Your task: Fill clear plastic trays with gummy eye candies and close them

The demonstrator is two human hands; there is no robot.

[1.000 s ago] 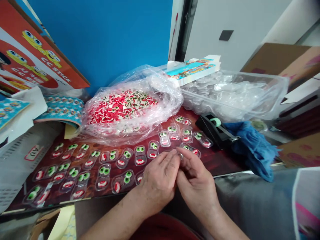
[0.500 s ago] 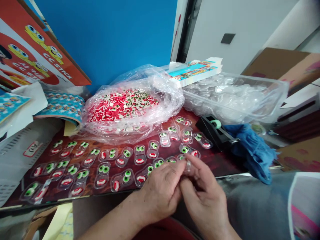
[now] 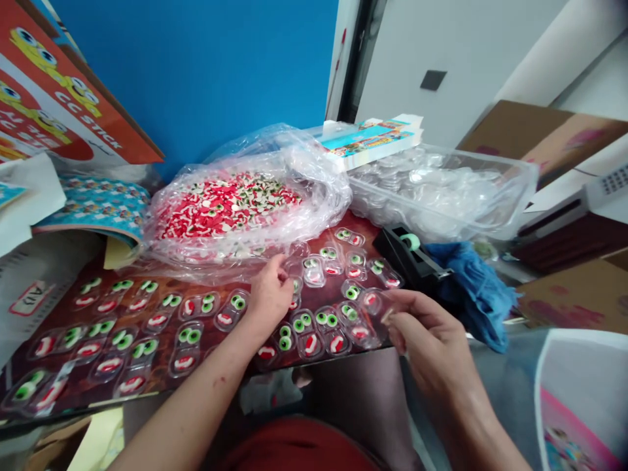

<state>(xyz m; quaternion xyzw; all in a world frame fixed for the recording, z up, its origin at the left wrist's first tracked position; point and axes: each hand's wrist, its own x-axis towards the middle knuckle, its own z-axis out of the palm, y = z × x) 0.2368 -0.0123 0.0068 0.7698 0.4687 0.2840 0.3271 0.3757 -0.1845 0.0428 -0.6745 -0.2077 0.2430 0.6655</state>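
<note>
My left hand [image 3: 272,291] reaches across the table, its fingers bent and closed at the edge of a clear plastic shell [image 3: 296,251] near the bag. Part of that grip is hidden. On the right, my right hand [image 3: 426,330] pinches another clear plastic shell [image 3: 386,307] between thumb and fingers, just above the front edge. Around both hands lie several clear blister trays [image 3: 190,347], holding green eye pieces and red-and-white mouth pieces. One filled blister tray [image 3: 295,294] is partly covered by my left hand.
Behind the rows sits an open plastic bag [image 3: 230,209] of loose red, white and green pieces. A clear bin [image 3: 510,190] of shells, a black tape dispenser [image 3: 407,258] and a blue cloth [image 3: 478,288] are at right. A printed orange box [image 3: 98,147] stands at left.
My hands were together over the front edge and have parted. The left moved forward and left towards the bag; the right moved slightly right with a clear shell. The view shifted a little.
</note>
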